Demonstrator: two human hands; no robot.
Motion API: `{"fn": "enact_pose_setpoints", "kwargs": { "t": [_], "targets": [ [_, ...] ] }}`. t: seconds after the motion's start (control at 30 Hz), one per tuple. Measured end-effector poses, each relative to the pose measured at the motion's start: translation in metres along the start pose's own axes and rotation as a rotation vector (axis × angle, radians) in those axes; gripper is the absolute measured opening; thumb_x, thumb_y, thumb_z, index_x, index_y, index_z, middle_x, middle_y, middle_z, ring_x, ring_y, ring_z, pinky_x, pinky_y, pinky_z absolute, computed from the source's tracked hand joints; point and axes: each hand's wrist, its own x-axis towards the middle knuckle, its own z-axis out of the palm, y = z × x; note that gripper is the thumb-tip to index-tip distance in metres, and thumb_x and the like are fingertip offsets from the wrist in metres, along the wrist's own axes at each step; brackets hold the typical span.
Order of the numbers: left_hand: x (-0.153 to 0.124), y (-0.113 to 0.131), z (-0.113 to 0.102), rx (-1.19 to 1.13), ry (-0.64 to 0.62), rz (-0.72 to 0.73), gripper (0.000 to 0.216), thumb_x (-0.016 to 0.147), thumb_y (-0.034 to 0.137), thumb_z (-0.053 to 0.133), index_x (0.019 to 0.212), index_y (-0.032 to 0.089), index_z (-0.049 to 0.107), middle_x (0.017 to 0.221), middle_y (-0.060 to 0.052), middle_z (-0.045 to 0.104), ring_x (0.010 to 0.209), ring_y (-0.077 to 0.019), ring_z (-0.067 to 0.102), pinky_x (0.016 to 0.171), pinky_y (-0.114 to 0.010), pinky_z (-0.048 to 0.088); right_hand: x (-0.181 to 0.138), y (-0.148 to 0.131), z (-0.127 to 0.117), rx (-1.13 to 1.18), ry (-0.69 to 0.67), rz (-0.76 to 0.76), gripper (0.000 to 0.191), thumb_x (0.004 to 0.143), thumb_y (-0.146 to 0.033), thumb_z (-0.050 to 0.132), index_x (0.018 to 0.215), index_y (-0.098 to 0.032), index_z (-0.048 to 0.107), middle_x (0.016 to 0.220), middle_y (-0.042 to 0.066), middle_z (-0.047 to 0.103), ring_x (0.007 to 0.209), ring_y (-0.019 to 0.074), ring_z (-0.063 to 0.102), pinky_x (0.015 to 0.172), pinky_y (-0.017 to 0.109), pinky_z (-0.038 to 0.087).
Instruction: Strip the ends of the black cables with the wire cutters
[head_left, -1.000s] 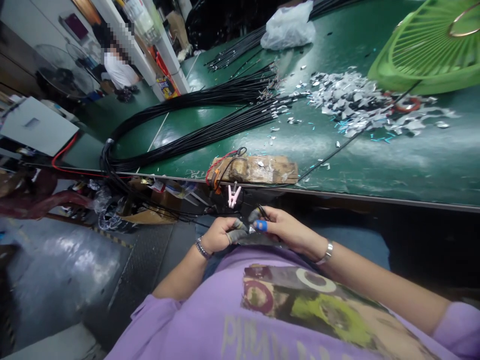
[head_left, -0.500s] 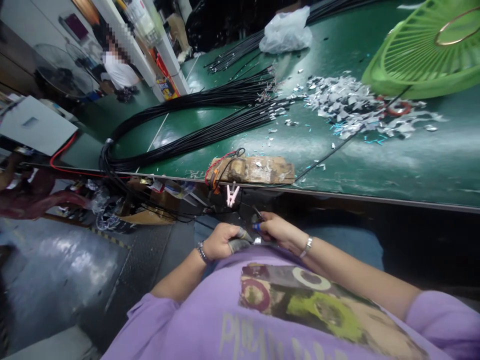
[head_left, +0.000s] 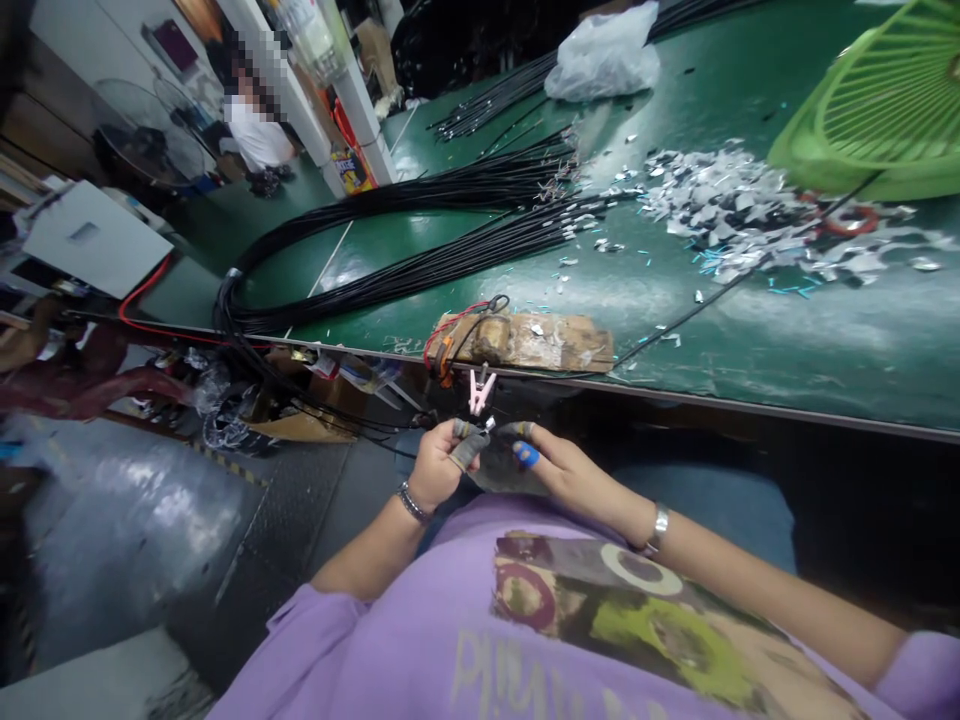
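Below the table edge, my left hand (head_left: 441, 466) is closed, thumb and forefinger in grey finger covers pinching the end of a thin black cable (head_left: 379, 441). A small silvery white scrap (head_left: 490, 424) shows at its fingertips. Close by on the right, my right hand (head_left: 581, 478) has its forefinger and blue-wrapped thumb apart, with nothing I can make out held between them. The forefinger, in a grey cover, reaches toward the cable end. Just above both hands, a pink clothespin-like clip (head_left: 481, 391) hangs at the table edge beside a worn wooden block (head_left: 559, 343).
On the green table (head_left: 757, 345) lie a looped bundle of black cables (head_left: 420, 265), a heap of foil scraps (head_left: 739, 205), a plastic bag (head_left: 604, 55) and a green fan (head_left: 877, 110). A person (head_left: 259, 135) is at the far left. A cardboard box (head_left: 304, 415) stands below.
My right hand has opened its fingers; the dark tool seen in it earlier no longer shows. My left hand has risen slightly toward the clip. The whole view has shifted a little.
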Motion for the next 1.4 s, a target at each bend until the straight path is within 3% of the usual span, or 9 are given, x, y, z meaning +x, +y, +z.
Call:
{"fn": "enact_pose_setpoints", "kwargs": {
  "t": [0.13, 0.27, 0.4, 0.53, 0.67, 0.8, 0.97, 1.17, 1.4],
  "targets": [
    [-0.002, 0.002, 0.001, 0.037, -0.077, -0.007, 0.048, 0.067, 0.061, 0.065, 0.066, 0.016, 0.053, 0.045, 0.005, 0.05, 0.041, -0.0053, 0.043, 0.045, -0.019, 0.036, 0.001, -0.003, 0.001, -0.085, 0.218, -0.146, 0.026, 0.08, -0.027, 0.052, 0.105, -0.021, 0.058, 0.099, 0.007, 0.066, 0.088, 0.021, 0.062, 0.08, 0.035, 0.05],
    [-0.001, -0.004, 0.001, 0.086, -0.149, 0.004, 0.045, 0.069, 0.059, 0.064, 0.066, 0.015, 0.052, 0.047, 0.004, 0.05, 0.042, -0.0053, 0.043, 0.045, -0.018, 0.036, 0.002, -0.005, 0.003, -0.144, 0.235, -0.238, 0.038, 0.074, -0.016, 0.051, 0.111, -0.023, 0.058, 0.103, 0.007, 0.067, 0.093, 0.021, 0.063, 0.084, 0.036, 0.05],
    [-0.002, -0.009, 0.003, 0.236, -0.109, 0.113, 0.031, 0.079, 0.046, 0.056, 0.07, 0.016, 0.056, 0.054, 0.001, 0.057, 0.047, -0.008, 0.048, 0.048, -0.02, 0.038, 0.005, -0.006, 0.006, -0.058, 0.228, -0.121, 0.031, 0.073, -0.018, 0.053, 0.103, -0.023, 0.058, 0.09, 0.004, 0.068, 0.082, 0.0199, 0.065, 0.078, 0.035, 0.052],
    [-0.003, -0.013, 0.006, 0.653, 0.035, 0.317, 0.013, 0.077, 0.026, 0.053, 0.073, 0.018, 0.062, 0.067, -0.004, 0.066, 0.062, -0.0142, 0.058, 0.06, -0.025, 0.043, 0.007, -0.007, 0.01, 0.208, 0.192, 0.096, 0.028, 0.07, -0.023, 0.059, 0.097, -0.022, 0.052, 0.075, 0.0, 0.063, 0.067, 0.0158, 0.06, 0.063, 0.028, 0.051],
    [0.003, -0.017, 0.005, 0.888, 0.074, 0.29, 0.004, 0.066, 0.017, 0.057, 0.067, 0.019, 0.06, 0.064, -0.004, 0.064, 0.062, -0.0161, 0.058, 0.06, -0.026, 0.041, 0.004, -0.013, 0.012, 0.37, 0.067, 0.143, 0.028, 0.066, -0.026, 0.063, 0.09, -0.021, 0.05, 0.066, -0.004, 0.056, 0.059, 0.012, 0.054, 0.057, 0.024, 0.047],
    [0.009, -0.015, 0.002, 0.534, 0.095, 0.047, 0.011, 0.074, 0.027, 0.053, 0.066, 0.019, 0.054, 0.055, 0.001, 0.058, 0.051, -0.0115, 0.051, 0.05, -0.022, 0.038, -0.001, -0.019, 0.005, 0.298, -0.038, 0.08, 0.017, 0.076, -0.035, 0.057, 0.085, -0.021, 0.052, 0.072, 0.0, 0.06, 0.063, 0.0137, 0.056, 0.062, 0.027, 0.048],
    [0.004, -0.001, 0.003, -0.01, 0.054, -0.219, 0.033, 0.068, 0.048, 0.06, 0.063, 0.018, 0.048, 0.043, 0.007, 0.045, 0.034, -0.005, 0.034, 0.035, -0.018, 0.025, -0.003, -0.01, -0.003, -0.281, 0.066, -0.052, 0.021, 0.085, -0.035, 0.048, 0.095, -0.019, 0.055, 0.082, 0.008, 0.064, 0.072, 0.0211, 0.058, 0.067, 0.034, 0.046],
    [-0.004, 0.013, 0.003, -0.121, 0.06, -0.274, 0.043, 0.06, 0.054, 0.067, 0.058, 0.017, 0.046, 0.041, 0.007, 0.045, 0.032, -0.0029, 0.032, 0.033, -0.017, 0.021, 0.0, -0.008, 0.002, -0.598, 0.105, -0.312, 0.015, 0.083, -0.014, 0.042, 0.083, -0.019, 0.056, 0.077, 0.009, 0.062, 0.071, 0.0212, 0.055, 0.065, 0.032, 0.045],
    [-0.008, 0.016, 0.005, -0.111, 0.039, -0.247, 0.038, 0.063, 0.05, 0.067, 0.061, 0.017, 0.048, 0.042, 0.007, 0.046, 0.033, -0.0032, 0.033, 0.034, -0.016, 0.023, 0.002, -0.01, 0.004, -0.644, 0.12, -0.327, 0.015, 0.081, -0.009, 0.044, 0.083, -0.018, 0.056, 0.074, 0.007, 0.062, 0.069, 0.0187, 0.056, 0.064, 0.029, 0.046]
  ]
}}
